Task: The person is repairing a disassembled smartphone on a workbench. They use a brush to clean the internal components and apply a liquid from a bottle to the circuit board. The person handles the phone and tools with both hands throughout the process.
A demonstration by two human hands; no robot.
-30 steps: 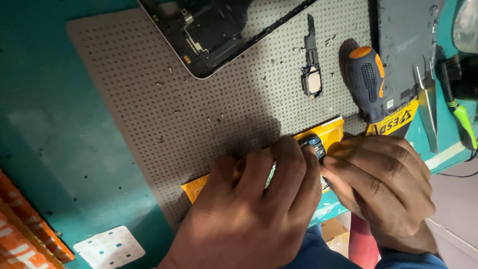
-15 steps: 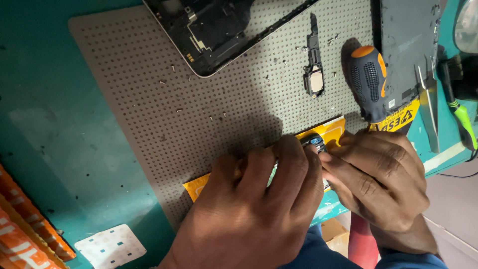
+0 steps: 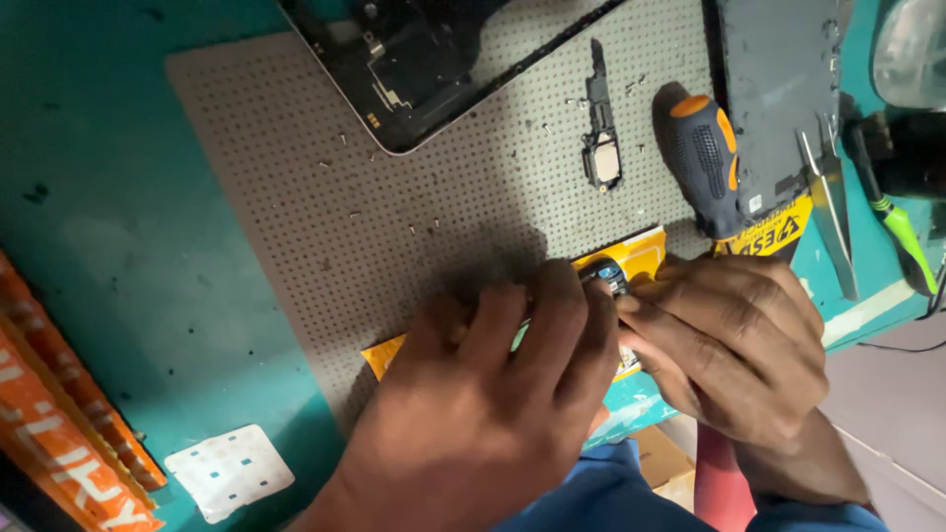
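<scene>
1. Pinching together at the near edge of the grey perforated work mat (image 3: 325, 197), the left hand (image 3: 473, 414) and right hand (image 3: 734, 350) meet fingertip to fingertip on a small dark electronic part with a blue glint (image 3: 609, 276); both are closed around it, and most of it is hidden.
2. Under the hands lies a yellow flat strip (image 3: 645, 251), along the mat's near edge.
3. Just beyond the right hand, at the mat's right edge, rests an orange-and-dark-grey screwdriver handle (image 3: 705, 163), beside a dark flat phone panel (image 3: 778, 89) and steel tweezers (image 3: 833, 212).
4. Mid-mat sits a small black speaker module (image 3: 601, 148); an opened dark phone frame (image 3: 414, 59) lies at the far edge.
5. Risk, as I judge it: the tiny part could slip from such a tight fingertip grip and vanish among the loose screws scattered over the mat, or bend under too much pressure.
</scene>
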